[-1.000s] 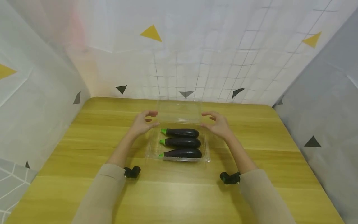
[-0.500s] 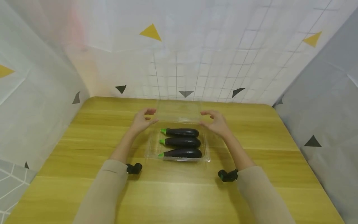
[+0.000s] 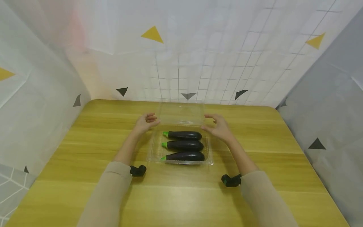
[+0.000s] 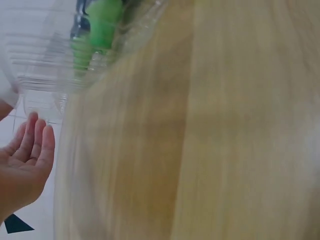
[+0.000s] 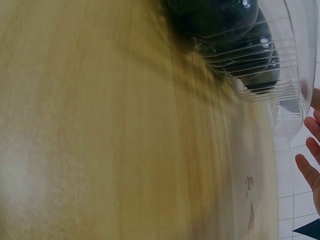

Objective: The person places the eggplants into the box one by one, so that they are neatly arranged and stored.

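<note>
A clear plastic clamshell box (image 3: 154, 151) lies on the table with its lid (image 3: 181, 113) folded back toward the wall. Inside rest three dark eggplants (image 3: 185, 145), side by side, their green stems to the left. My left hand (image 3: 144, 123) is by the box's back left corner, its thumb near the hinge. At the back right corner is my right hand (image 3: 220, 127), fingers spread apart from the thumb. In the left wrist view, the left hand's (image 4: 25, 172) fingers are bent gently with nothing between them. Only part of the right hand (image 5: 313, 167) shows in the right wrist view.
The wooden table (image 3: 181, 198) reaches back to a pale, creased wall covering (image 3: 113, 69) with triangles and grid lines. Similar sheets stand to the left and right. A black wrist device (image 3: 138, 171) sits on the left forearm, another black device (image 3: 231, 180) on the right.
The left hand's fingers have drawn in slightly and shifted a little to the left. The right hand has barely moved. Box, lid and eggplants stay in place.
</note>
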The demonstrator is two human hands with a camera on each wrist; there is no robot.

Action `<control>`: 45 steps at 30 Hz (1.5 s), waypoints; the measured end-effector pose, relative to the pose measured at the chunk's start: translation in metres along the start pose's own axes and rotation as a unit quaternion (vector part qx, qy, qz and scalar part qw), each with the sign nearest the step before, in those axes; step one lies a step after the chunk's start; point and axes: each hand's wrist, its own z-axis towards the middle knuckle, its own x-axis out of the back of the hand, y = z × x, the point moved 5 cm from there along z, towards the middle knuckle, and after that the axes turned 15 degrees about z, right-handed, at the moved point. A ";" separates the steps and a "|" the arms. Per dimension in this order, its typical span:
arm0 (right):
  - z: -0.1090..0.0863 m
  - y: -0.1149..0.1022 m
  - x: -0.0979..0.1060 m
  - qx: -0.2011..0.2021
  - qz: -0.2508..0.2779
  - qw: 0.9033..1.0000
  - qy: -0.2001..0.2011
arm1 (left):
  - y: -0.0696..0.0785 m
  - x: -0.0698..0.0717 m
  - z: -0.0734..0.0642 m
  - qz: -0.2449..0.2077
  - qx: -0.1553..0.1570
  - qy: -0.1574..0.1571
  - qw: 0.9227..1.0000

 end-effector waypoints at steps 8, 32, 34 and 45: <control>-0.001 0.003 0.000 -0.013 0.007 1.000 0.007 | 0.004 -0.001 -0.002 -0.090 0.046 -0.028 0.994; -0.001 0.006 0.000 -0.057 0.063 0.995 0.057 | 0.012 0.000 0.005 -0.039 -0.020 0.036 0.998; -0.002 0.006 0.000 -0.060 0.066 0.994 0.061 | 0.013 -0.001 0.004 -0.033 -0.032 0.042 0.998; -0.001 0.002 -0.001 -0.026 0.085 0.992 0.091 | 0.014 -0.004 -0.004 -0.040 -0.078 0.061 0.994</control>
